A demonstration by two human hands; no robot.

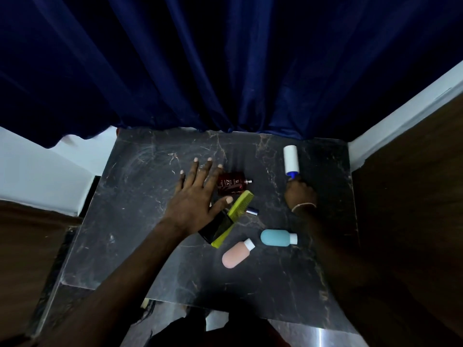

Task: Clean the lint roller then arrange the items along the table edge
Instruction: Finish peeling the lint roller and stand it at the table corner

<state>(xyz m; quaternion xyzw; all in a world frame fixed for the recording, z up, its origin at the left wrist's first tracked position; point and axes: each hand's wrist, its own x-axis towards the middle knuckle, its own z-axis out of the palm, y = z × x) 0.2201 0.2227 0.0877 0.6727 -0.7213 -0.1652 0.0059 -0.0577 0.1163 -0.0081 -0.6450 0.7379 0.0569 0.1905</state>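
The lint roller (291, 158), a white roll on a blue neck, lies on the dark marble table (140, 201) near its far right corner. My right hand (300, 194) is closed around its handle, which is hidden in the fist. My left hand (198, 194) hovers with fingers spread over the middle, partly covering a dark red perfume bottle (231, 186). A green comb (233, 216) lies across a black bottle (218, 227) beside a small silver-blue cap (252, 211). Closer to me lie a teal bottle (276, 237) and a pink bottle (236, 254).
A dark blue curtain (225, 71) hangs along the table's far edge. White walls (400, 116) and brown wooden panels (413, 196) flank both sides. The table's left half is bare marble. My dark clothing shows past the near edge.
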